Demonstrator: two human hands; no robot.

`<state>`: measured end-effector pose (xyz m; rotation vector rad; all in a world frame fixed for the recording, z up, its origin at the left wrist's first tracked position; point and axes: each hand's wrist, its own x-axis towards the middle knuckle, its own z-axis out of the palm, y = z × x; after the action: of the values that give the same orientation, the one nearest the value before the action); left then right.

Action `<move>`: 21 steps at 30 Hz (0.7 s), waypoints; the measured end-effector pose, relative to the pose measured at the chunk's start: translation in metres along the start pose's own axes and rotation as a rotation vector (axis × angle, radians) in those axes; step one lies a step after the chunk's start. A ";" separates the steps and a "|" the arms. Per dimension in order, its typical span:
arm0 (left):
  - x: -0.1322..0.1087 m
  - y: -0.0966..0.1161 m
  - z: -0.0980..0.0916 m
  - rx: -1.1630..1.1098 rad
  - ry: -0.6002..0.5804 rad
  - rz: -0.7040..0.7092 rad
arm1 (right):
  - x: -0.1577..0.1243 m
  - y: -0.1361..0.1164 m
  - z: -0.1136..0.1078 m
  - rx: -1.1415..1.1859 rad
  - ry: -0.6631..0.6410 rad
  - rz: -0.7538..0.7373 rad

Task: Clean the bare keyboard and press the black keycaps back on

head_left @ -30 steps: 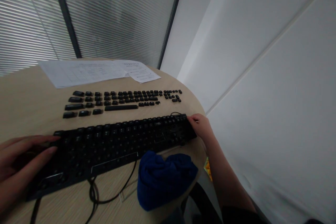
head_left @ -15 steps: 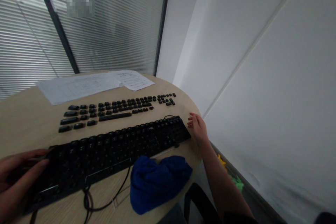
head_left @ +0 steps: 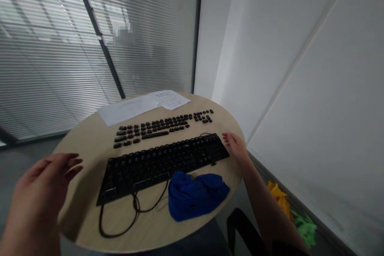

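A black keyboard (head_left: 156, 168) lies at a slant on the round wooden table (head_left: 144, 236), its upper row still bearing keys and much of the rest bare of them. Left of it, my left hand (head_left: 45, 182) hovers over the table's edge, fingers loosely apart and holding nothing. My right hand (head_left: 235, 145) rests by the keyboard's right end, its fingers slightly spread and nothing in them. Behind the keyboard, several loose black keycaps (head_left: 156, 135) are laid out in rows, among them a long space bar. The keyboard's black cable (head_left: 120, 234) loops in front.
A crumpled blue cloth (head_left: 196, 198) lies at the table's front right. Printed papers (head_left: 132, 108) are at the back, before a glass partition with blinds (head_left: 162, 48). A white wall (head_left: 315, 108) stands close on the right. Yellow (head_left: 279, 196) and green (head_left: 304, 228) bundles lie on the floor below.
My left hand has let go of the keyboard's left end and moved away to the left. My right hand stays by the right end. The view has swung left and drawn back.
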<state>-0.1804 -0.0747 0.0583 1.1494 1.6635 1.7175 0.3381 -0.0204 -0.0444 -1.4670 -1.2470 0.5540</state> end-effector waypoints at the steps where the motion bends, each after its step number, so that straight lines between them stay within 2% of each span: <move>1: 0.004 0.017 0.000 -0.174 0.010 -0.042 | 0.000 -0.001 0.000 -0.025 -0.016 -0.009; 2: 0.010 0.032 0.001 -0.265 0.038 -0.074 | -0.001 -0.003 -0.001 -0.053 -0.030 -0.023; 4: 0.027 0.053 0.007 -0.359 0.031 -0.024 | -0.002 -0.005 -0.001 -0.127 -0.060 -0.066; 5: 0.036 0.057 0.012 -0.342 0.019 0.031 | -0.004 -0.007 -0.001 -0.171 -0.076 -0.093; 7: 0.058 0.053 0.025 -0.258 0.034 0.063 | -0.008 -0.007 0.000 -0.261 -0.099 -0.154; 10: 0.088 0.021 0.039 -0.023 0.014 0.071 | -0.012 0.000 -0.002 -0.387 -0.091 -0.282; 15: 0.110 -0.044 0.038 0.365 -0.214 0.107 | 0.005 0.003 -0.012 -0.489 -0.147 -0.500; 18: 0.125 -0.065 0.040 0.494 -0.354 0.125 | 0.031 -0.025 -0.008 -0.504 -0.078 -0.561; 21: 0.152 -0.075 0.051 0.558 -0.433 0.142 | 0.055 -0.072 0.017 -0.430 -0.041 -0.610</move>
<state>-0.2342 0.0885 0.0167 1.7773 1.8491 0.9779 0.3138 0.0266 0.0312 -1.3126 -1.8243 -0.1036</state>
